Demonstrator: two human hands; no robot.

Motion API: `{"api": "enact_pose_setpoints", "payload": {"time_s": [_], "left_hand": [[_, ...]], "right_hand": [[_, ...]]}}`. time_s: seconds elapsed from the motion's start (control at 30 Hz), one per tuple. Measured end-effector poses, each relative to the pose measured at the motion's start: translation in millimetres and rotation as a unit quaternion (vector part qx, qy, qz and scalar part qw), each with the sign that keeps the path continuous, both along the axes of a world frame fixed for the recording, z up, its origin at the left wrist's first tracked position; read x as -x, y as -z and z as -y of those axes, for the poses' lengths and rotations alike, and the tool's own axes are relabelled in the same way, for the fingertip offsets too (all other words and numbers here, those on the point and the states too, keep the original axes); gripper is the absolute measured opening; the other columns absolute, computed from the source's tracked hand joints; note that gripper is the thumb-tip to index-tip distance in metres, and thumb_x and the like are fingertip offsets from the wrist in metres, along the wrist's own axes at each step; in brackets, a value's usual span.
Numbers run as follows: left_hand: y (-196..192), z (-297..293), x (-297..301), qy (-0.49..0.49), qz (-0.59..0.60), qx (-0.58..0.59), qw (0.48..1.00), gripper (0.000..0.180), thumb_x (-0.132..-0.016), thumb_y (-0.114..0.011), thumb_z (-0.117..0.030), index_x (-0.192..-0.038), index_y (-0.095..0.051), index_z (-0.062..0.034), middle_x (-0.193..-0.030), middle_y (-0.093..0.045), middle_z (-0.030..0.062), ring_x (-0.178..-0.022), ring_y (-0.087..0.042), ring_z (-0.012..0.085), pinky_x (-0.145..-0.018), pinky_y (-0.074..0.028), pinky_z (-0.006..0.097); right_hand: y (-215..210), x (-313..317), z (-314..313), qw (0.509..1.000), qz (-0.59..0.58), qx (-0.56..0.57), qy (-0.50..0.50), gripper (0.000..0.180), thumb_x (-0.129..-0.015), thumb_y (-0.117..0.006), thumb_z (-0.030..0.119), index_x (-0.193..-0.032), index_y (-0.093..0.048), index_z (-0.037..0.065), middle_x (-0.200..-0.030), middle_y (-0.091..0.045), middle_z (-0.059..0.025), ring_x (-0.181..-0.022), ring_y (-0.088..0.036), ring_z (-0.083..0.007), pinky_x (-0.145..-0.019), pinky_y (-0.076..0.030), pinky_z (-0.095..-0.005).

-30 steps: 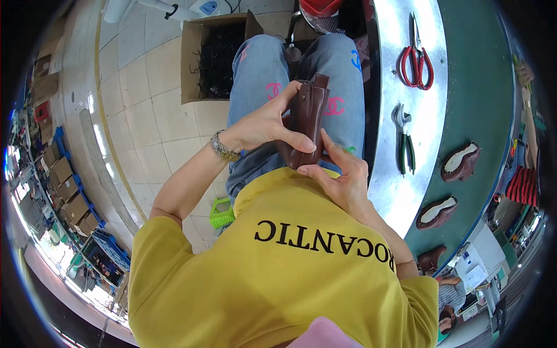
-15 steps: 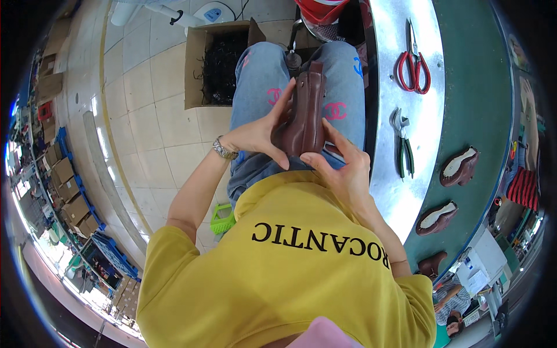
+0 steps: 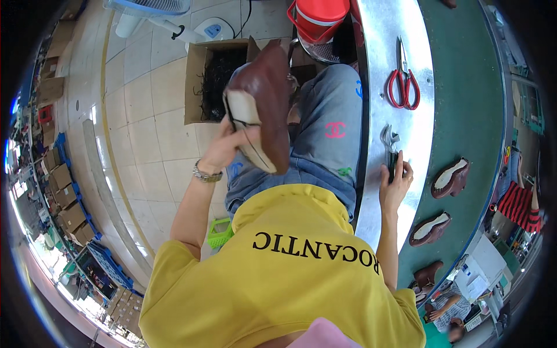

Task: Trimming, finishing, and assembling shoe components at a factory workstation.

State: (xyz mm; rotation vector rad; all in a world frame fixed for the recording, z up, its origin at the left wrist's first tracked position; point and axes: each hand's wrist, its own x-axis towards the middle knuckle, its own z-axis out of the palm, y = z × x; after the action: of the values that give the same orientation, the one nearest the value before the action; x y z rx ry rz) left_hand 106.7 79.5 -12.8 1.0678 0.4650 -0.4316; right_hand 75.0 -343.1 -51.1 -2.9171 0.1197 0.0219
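My left hand [image 3: 225, 146] grips a brown leather shoe upper [image 3: 271, 104] by its pale underside, holding it tilted above my left thigh. The fingers partly disappear behind the shoe. Over on the metal bench, my right hand [image 3: 395, 188] has closed around the dark handles of a pair of pliers [image 3: 392, 139], whose metal jaws point away from me. The pliers still lie on the bench surface. Just beyond them rest red-handled scissors [image 3: 403, 90], untouched.
Shoes with pale undersides [image 3: 451, 178] sit on the green conveyor belt [image 3: 464, 104] at the right. A cardboard box [image 3: 194, 93] of dark scraps stands ahead-left, near a fan [image 3: 154, 8]. Far ahead is a red bucket [image 3: 322, 14]; a green basket [image 3: 219, 233] is on the floor.
The shoe has left my lap, raised and turned over leftward in my left hand. My right hand let go of it and moved right onto the pliers.
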Motion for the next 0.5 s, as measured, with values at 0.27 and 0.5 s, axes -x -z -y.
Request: {"api": "enact_pose_setpoints", "payload": {"time_s": [0.27, 0.5], "left_hand": [[-34, 19, -40, 0.049, -0.04, -0.037, 0.997, 0.068, -0.085, -0.072, -0.028, -0.14, -0.04, -0.0015, -0.128, -0.055, 0.01, -0.115, -0.054, 0.017, -0.095, -0.047, 0.034], [-25, 44, -72, 0.075, 0.013, -0.057, 0.995, 0.077, -0.085, -0.072, -0.029, -0.144, -0.033, 0.0007, -0.13, -0.053, 0.0123, -0.116, -0.052, 0.019, -0.099, -0.042, 0.032]], "right_hand": [[-19, -25, -18, 0.865, -0.15, -0.432, 0.206, 0.046, -0.1, -0.049, 0.028, -0.135, -0.047, -0.002, -0.095, -0.059, -0.0104, -0.079, -0.055, -0.0178, -0.075, -0.047, -0.033], [-110, -77, -108, 0.746, -0.297, -0.593, 0.056, 0.039, -0.098, -0.054, 0.017, -0.132, -0.045, 0.002, -0.091, -0.061, -0.006, -0.083, -0.054, -0.0123, -0.08, -0.044, -0.0266]]}}
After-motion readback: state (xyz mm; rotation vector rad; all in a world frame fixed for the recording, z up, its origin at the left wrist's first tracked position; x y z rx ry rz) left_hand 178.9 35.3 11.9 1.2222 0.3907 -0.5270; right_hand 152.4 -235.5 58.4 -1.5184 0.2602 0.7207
